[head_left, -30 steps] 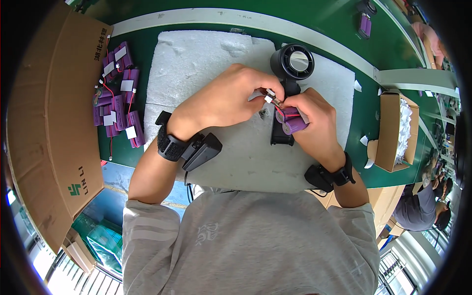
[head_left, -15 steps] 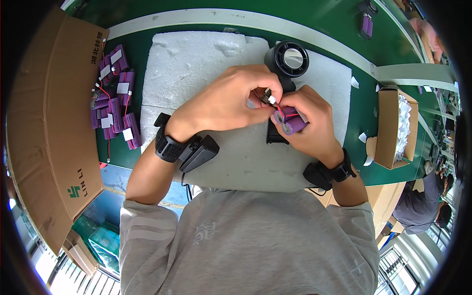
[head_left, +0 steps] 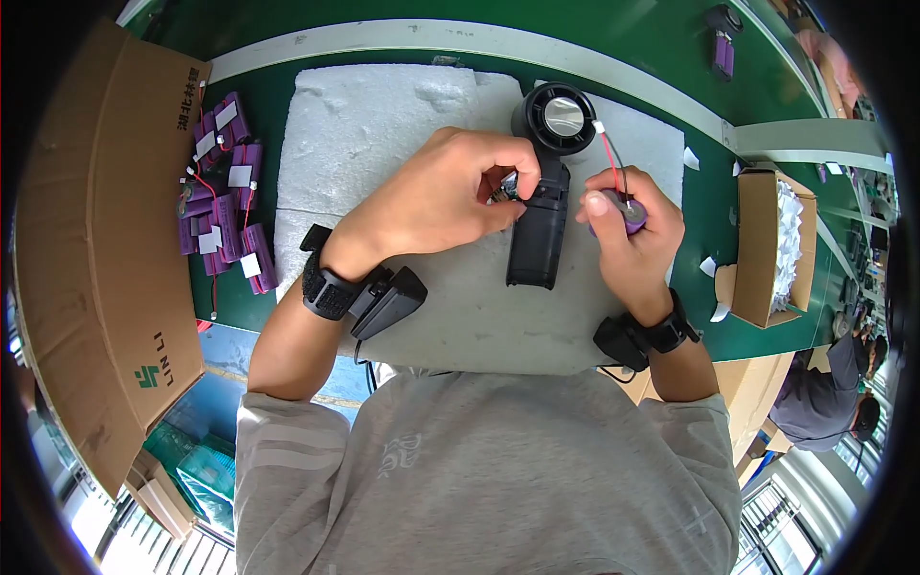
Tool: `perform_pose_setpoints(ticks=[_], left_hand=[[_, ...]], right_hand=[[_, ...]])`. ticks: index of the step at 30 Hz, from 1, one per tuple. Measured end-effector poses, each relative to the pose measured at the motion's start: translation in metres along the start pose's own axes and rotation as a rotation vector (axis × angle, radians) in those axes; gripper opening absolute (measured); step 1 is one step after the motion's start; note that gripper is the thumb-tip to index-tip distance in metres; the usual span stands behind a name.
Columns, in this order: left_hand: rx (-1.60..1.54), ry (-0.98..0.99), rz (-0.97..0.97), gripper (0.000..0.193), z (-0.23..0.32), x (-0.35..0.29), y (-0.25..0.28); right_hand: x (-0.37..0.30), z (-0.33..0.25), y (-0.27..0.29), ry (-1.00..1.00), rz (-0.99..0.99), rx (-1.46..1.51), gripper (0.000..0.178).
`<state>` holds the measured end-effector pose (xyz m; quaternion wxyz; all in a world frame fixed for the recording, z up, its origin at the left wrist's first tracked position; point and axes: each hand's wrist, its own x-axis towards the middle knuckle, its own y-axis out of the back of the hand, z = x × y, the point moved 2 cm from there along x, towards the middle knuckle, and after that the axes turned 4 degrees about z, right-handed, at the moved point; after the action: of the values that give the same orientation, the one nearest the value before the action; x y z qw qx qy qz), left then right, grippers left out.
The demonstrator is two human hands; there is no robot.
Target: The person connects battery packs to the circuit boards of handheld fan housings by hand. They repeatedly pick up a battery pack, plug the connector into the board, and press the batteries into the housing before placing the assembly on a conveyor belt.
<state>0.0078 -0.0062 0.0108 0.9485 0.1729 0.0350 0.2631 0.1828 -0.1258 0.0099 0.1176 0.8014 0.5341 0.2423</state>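
Note:
My left hand [head_left: 436,196] is closed, thumb and fingertips pinching a small circuit board [head_left: 504,188] at the left edge of a black handheld fan [head_left: 535,244]. The fan lies on the foam with its round head [head_left: 563,117] at the far end and its long handle toward me. To the right of the handle, my right hand [head_left: 640,244] grips a purple battery pack [head_left: 632,218], end up. Red and black wires [head_left: 610,153] rise from the pack to a white plug, which hangs free beside the fan's head. Fingers hide most of the board.
Under the work lies a white foam sheet [head_left: 383,105] on a green table. Several purple battery packs [head_left: 222,225] with white labels are heaped at the left, beside a tall cardboard box [head_left: 115,192]. A small carton [head_left: 752,249] of white scraps stands at the right.
My right hand has moved right with the battery pack, away from my left hand, and turned it end up. The plug has come away from the board, and the fan's handle is uncovered.

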Motion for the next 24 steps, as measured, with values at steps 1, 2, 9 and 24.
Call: perform_pose_setpoints(ticks=[1,2,9,24], left_hand=[[-0.002,0.007,0.003,0.02,0.0,0.0,0.0],[-0.003,0.013,0.005,0.02,0.0,0.0,0.0],[-0.109,0.096,0.033,0.016,-0.003,0.0,-0.001],[-0.439,0.255,-0.015,0.021,-0.001,0.001,0.006]], right_hand=[[0.001,0.0,-0.001,-0.001,0.0,0.0,0.02],[0.002,-0.001,-0.003,0.044,0.006,0.009,0.02],[0.005,-0.008,-0.005,0.18,-0.005,-0.064,0.014],[0.002,-0.011,-0.015,0.264,-0.095,-0.217,0.011]])
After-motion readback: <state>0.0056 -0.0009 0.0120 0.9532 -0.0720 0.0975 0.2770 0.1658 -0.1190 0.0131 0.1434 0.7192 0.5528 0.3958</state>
